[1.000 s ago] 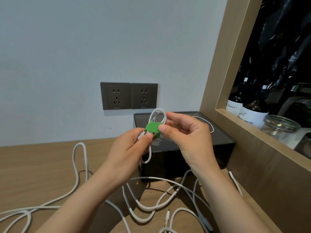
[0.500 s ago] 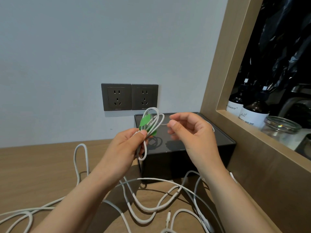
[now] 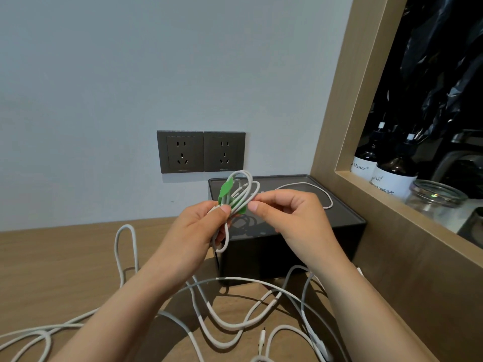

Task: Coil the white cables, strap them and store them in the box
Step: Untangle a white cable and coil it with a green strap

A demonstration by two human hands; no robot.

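My left hand (image 3: pixel 201 226) grips a small coil of white cable (image 3: pixel 241 188) held up in front of the black box (image 3: pixel 321 239). A green strap (image 3: pixel 226 190) is wound around the coil, with one end sticking up and the other showing below at my fingertips. My right hand (image 3: pixel 287 212) pinches the coil and the strap's lower end from the right. Another white cable (image 3: pixel 308 186) lies on the box's closed lid. Several loose white cables (image 3: pixel 235 322) sprawl over the wooden desk (image 3: pixel 52 257) below my arms.
Two dark wall sockets (image 3: pixel 201 151) sit on the wall behind the box. At the right, a wooden-framed niche (image 3: pixel 366 194) holds dark soap bottles (image 3: pixel 394 173) and a glass jar (image 3: pixel 436 199). The box stands in the desk's back right corner.
My right hand let go of the strap, drew back a little, then returned to pinch the coil. The coil turned in my left hand, so the green strap now stands edge-on.
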